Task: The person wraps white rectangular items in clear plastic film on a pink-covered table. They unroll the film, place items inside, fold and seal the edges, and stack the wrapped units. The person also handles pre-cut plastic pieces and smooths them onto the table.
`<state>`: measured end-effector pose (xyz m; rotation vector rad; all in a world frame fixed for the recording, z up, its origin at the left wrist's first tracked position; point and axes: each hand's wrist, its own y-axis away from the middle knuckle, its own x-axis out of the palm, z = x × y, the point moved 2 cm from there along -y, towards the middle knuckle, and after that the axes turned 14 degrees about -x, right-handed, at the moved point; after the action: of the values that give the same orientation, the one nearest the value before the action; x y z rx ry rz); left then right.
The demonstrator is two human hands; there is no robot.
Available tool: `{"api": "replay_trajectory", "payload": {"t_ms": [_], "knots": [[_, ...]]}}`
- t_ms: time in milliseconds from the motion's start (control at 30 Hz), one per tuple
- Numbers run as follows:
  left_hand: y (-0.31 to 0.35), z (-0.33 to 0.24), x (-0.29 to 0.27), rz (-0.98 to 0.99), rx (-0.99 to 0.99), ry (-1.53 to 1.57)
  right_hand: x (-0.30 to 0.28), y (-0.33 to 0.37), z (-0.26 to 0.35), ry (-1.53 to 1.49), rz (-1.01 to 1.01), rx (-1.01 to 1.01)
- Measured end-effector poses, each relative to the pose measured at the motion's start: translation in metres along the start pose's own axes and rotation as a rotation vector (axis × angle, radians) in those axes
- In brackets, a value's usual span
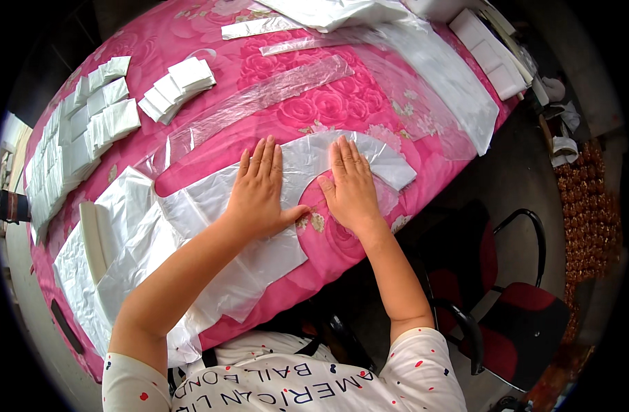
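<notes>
My left hand (257, 189) lies flat on a white plastic sheet (197, 202), fingers stretched forward and thumb spread to the right. Just to its right, my right hand (351, 189) presses flat too, its fingertips on the sheet's narrow curved arm and its palm over the pink flowered tablecloth (335, 237). Neither hand grips anything. The sheet curves around a bare patch of cloth between the hands, and creases run across its left part. A long pale bar (92, 240) rests on the plastic at the left. Whether the plastic is one layer or several, I cannot tell.
Folded white plastic packets (77, 137) stand in rows at the far left, with a smaller stack (178, 89) beside them. A clear plastic strip (259, 99) lies beyond my hands. More white plastic (438, 65) and a white box (489, 62) are far right. A chair (520, 329) stands right.
</notes>
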<state>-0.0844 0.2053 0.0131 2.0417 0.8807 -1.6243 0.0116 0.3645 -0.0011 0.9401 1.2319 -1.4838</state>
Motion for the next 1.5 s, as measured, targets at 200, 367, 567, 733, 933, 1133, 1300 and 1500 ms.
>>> {"api": "replay_trajectory", "payload": {"t_ms": [200,367,567,733,933,1133,1300,1500], "knots": [[0.0,-0.001,0.002,-0.009,-0.002,-0.03,-0.017,0.037,-0.049,0.127,-0.003,0.198],[-0.001,0.003,0.004,-0.01,0.018,-0.016,-0.025,0.06,-0.076,0.157,-0.056,0.382],[0.031,0.027,-0.03,0.023,0.024,0.149,-0.029,0.075,-0.091,0.378,-0.14,0.518],[0.105,0.098,-0.098,-0.081,-0.113,0.22,-0.039,0.059,0.008,0.097,-0.27,0.036],[0.236,0.164,-0.151,-0.136,-0.51,0.287,-0.03,0.041,0.205,-0.367,-0.006,-0.542],[0.327,0.152,-0.147,-0.255,-0.57,0.334,-0.011,0.047,0.284,-0.46,0.045,-0.75],[0.376,0.118,-0.118,-0.316,-0.635,0.454,-0.015,0.055,0.32,-0.49,0.003,-0.737],[0.372,0.1,-0.116,-0.388,-0.54,0.536,-0.008,0.058,0.334,-0.449,0.065,-0.779]]}}
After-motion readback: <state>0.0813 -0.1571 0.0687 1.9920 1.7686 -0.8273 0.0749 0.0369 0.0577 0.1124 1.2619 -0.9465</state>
